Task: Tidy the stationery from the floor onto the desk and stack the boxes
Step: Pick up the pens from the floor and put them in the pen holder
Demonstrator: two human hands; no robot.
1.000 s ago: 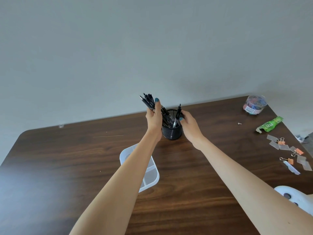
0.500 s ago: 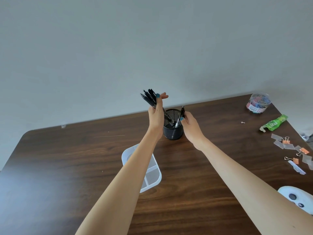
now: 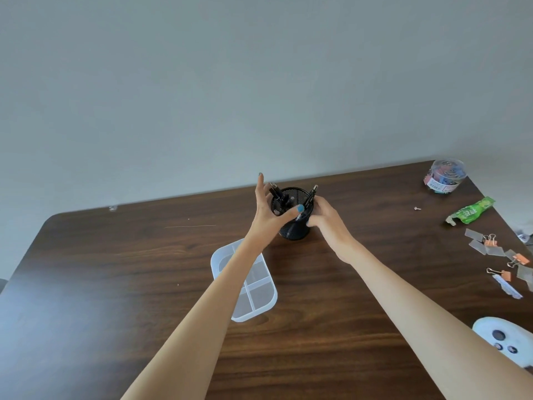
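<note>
A black mesh pen cup (image 3: 293, 232) stands on the dark wooden desk (image 3: 115, 284) near its far edge. Several black pens (image 3: 277, 195) stick out of it, leaning left, and one pen (image 3: 311, 195) leans right. My left hand (image 3: 266, 219) hovers at the cup's left rim with fingers straight and thumb spread across the front, holding nothing. My right hand (image 3: 327, 219) grips the cup's right side, its fingers curled round the mesh.
A clear divided organiser box (image 3: 256, 301) sits under my left forearm. At the right lie a tub of binder clips (image 3: 445, 176), a green packet (image 3: 471, 212), loose orange binder clips with clear pieces (image 3: 496, 246) and a white controller (image 3: 501, 339).
My left hand has let the bundle of black pens drop into the cup and spread its fingers. My right hand has stayed on the cup's side.
</note>
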